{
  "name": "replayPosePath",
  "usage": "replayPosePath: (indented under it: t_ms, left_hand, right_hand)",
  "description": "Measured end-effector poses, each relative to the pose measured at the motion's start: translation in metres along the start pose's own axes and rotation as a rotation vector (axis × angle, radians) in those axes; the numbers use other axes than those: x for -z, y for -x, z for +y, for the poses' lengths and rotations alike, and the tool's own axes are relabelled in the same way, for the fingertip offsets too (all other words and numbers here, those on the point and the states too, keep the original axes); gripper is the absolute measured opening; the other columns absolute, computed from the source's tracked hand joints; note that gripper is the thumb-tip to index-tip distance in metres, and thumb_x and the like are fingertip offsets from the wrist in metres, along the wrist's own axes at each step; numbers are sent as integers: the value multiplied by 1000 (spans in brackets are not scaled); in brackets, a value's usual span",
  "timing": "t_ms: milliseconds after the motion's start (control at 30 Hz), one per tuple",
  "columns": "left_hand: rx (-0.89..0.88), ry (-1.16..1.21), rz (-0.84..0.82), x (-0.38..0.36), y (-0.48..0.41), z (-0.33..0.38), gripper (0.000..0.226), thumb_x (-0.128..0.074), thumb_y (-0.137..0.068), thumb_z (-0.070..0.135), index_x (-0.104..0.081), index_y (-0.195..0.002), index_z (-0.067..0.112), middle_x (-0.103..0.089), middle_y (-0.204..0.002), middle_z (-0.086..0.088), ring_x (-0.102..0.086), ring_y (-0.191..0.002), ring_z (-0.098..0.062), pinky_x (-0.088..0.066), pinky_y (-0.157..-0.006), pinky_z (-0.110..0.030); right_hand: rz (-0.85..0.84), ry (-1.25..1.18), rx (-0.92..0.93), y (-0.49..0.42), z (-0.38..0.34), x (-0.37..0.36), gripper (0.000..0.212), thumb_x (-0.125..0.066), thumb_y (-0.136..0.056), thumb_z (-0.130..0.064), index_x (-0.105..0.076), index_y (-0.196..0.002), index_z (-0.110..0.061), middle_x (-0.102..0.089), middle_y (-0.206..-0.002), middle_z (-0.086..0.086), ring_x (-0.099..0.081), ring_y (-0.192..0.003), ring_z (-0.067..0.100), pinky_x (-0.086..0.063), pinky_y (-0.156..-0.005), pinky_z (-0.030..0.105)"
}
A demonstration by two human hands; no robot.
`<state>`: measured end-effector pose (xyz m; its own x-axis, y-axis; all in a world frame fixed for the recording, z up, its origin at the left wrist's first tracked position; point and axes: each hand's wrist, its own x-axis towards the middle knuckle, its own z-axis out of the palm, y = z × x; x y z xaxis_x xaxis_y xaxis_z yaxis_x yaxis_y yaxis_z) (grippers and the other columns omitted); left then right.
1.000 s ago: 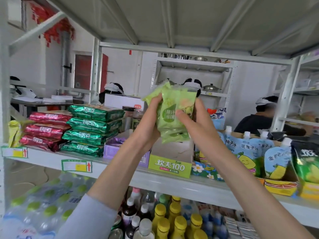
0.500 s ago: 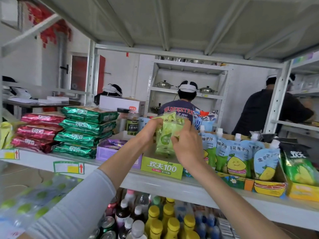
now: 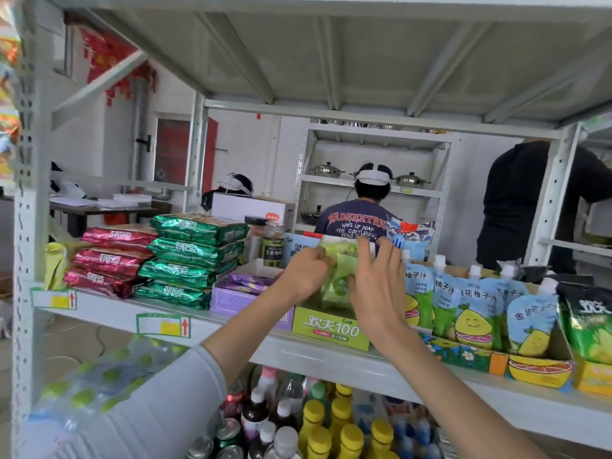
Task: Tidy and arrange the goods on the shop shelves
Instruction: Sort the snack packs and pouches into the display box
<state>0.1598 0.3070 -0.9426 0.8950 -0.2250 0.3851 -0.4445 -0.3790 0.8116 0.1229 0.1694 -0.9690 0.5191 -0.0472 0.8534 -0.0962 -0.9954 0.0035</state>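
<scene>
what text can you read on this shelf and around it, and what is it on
"欢夫100": front of the green carton
"柚子汁": blue juice pouches
"五香鸡肉": label of the jar
"WAKE UP DEAD / THE CONJURING": back of a person's T-shirt
Too blurred or small: green pouch, green packs, red packs, shelf tags

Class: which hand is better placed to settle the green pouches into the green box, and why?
Probably the left. The left hand grips the green pouches near their top, above the green box; the right hand only lies against them with straight, spread fingers.
</scene>
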Motion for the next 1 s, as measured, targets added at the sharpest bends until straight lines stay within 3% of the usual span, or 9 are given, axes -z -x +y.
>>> replayPosePath:
  t_ms: [33, 100, 133, 267, 333, 533, 700, 833, 1000]
  left_hand:
    - [-12, 6, 19, 1, 1, -2, 27, -49, -99, 21, -65, -118, 12, -69, -122, -14, -64, -110, -31, -51, -101, -45]
    - [-39, -2, 66, 7, 7, -1, 49, -48, -100, 14, -46, -149, 11, -61, -139, -13, -59, -123, -31, -50, -103, -43]
    - [-58, -10, 90, 9, 6, -2, 54, -48, -101, 11, -40, -154, 13, -58, -143, -11, -57, -126, -30, -50, -103, -42]
    - [-145, -8, 82, 11, 5, -10, 41, -49, -98, 7, -64, -135, 18, -69, -129, -4, -65, -114, -20, -54, -100, -43]
    - [-225, -156, 72, 8, 12, -15, 38, -49, -97, 8, -73, -125, 19, -75, -117, 2, -67, -108, -17, -52, -100, -32]
    - [-382, -382, 67, 1, 38, -14, 35, -50, -93, 2, -74, -111, 20, -70, -86, 1, -63, -78, -23, -46, -67, -31]
    - [-408, -531, 86, -9, 48, -12, 31, -49, -92, 2, -64, -118, 10, -67, -111, -12, -66, -91, -34, -54, -74, -45]
    - [-394, -549, 70, -10, 55, -4, 32, -51, -90, 2, -65, -117, 8, -67, -115, -12, -66, -96, -35, -54, -79, -45]
    - [-390, -568, 93, -8, 60, -4, 35, -54, -90, 3, -64, -122, 11, -67, -119, -7, -67, -95, -34, -56, -75, -45]
  right_hand:
    - [6, -2, 20, 0, 1, 1, 79, -85, -74, -8, -43, -141, -13, -46, -133, 19, -49, -113, 37, -50, -91, 46]
    - [-10, 1, 55, -2, 0, 4, 73, -82, -78, -10, -44, -140, -14, -47, -132, 17, -49, -114, 36, -50, -90, 46]
    - [-31, 7, 77, -3, 0, 6, 71, -81, -79, -12, -45, -140, -15, -47, -132, 16, -48, -115, 36, -50, -91, 47]
    - [-149, 15, 182, -6, -6, 11, 61, -76, -87, -17, -47, -140, -17, -49, -134, 14, -47, -122, 36, -47, -98, 50]
    - [-200, 14, 213, -6, -9, 13, 55, -71, -90, -17, -47, -139, -16, -50, -132, 13, -47, -122, 35, -45, -100, 49]
    - [-293, -2, 236, -4, -10, 17, 46, -64, -90, -5, -50, -133, -9, -48, -129, 16, -50, -119, 35, -47, -99, 50]
    - [-346, -71, 190, -3, -15, 20, 42, -58, -94, -3, -50, -136, -8, -45, -133, 16, -46, -123, 35, -45, -97, 45]
    - [-407, -195, 75, -7, -16, 28, 32, -53, -95, 0, -54, -126, -6, -44, -128, 14, -48, -119, 33, -42, -83, 40]
    - [-425, -254, 21, -11, -14, 37, 34, -57, -91, 4, -58, -121, -10, -44, -123, 10, -50, -113, 30, -52, -90, 46]
